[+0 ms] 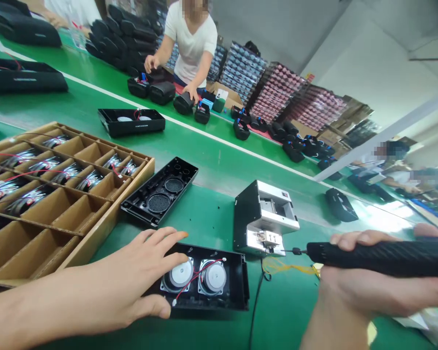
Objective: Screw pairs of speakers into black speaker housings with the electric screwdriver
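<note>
My left hand [146, 277], fingers spread, rests over the left end of a black speaker housing [237, 287] in front of me. Two round silver speaker drivers [216, 278] with red wires sit inside that housing. Wrapped in my right hand [354, 277] is a black electric screwdriver [379, 256], held level with its bit pointing left. The bit's tip reaches the front of a white and black screw feeder [266, 218]. Whether a screw is on the tip is too small to tell.
To the left stands a cardboard divider box [131, 194] holding several drivers. An empty housing with round grilles [184, 182] lies behind my left hand. Farther back is another housing [131, 124]. Across the green table, a person [191, 43] handles black speaker units [162, 92]. A black cable [254, 306] runs toward me.
</note>
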